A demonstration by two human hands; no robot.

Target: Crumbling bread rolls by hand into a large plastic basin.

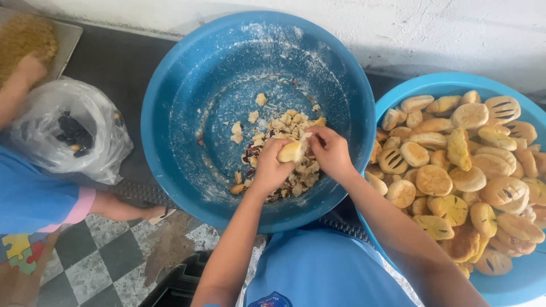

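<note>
left grip: my left hand (272,168) clenched on a pale bread roll (292,151), fingers wrapped round its left end.
right grip: my right hand (330,150) pinching the same roll from the other end, thumb on top.
roll: between both grips, held just above the crumb pile, looks partly torn.
crumb pile: torn bread pieces (284,128) directly under and ahead of my grips, dark reddish bits mixed in below the left grip.
big bowl: blue basin (187,113) around both grips, floury smears on its wall ahead of them.
stock: second blue basin (398,94) just right of my right grip, heaped with whole baked rolls (455,165), some slashed on top.
far left: clear plastic bag (68,133) with dark contents, well left of my left grip.
other person: a hand (29,67) at far left on a tray (68,40) of crumbs, apart from mine.
</note>
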